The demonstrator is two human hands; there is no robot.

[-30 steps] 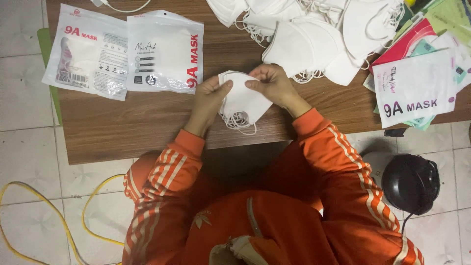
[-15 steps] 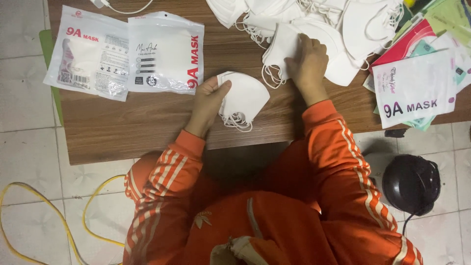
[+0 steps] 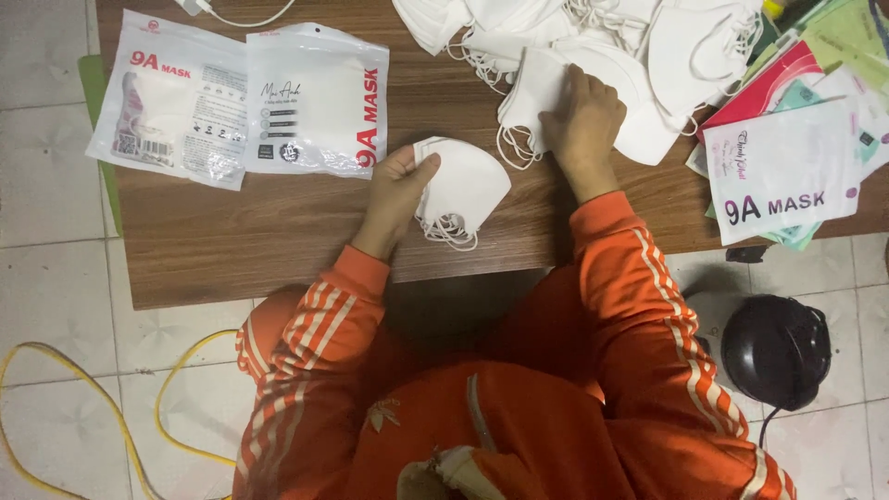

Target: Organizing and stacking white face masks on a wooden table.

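Wood-grain tabletop (image 3: 278,231): left hand (image 3: 400,185) fingers pinching folded white masks (image 3: 463,185), right hand (image 3: 582,120) flat on soft pile (image 3: 593,46).

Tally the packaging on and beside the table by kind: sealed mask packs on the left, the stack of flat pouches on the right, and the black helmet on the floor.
Sealed mask packs: 2
Stack of flat pouches: 1
Black helmet: 1
Total: 4

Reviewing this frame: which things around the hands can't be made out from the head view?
- Stack of masks: count unclear; layers overlap and the left hand covers one edge.
- Mask pile: cut off by the top edge.
- Right hand fingertips: whether they pinch a mask is unclear.
- Packets at right: lower ones hidden under the top one.
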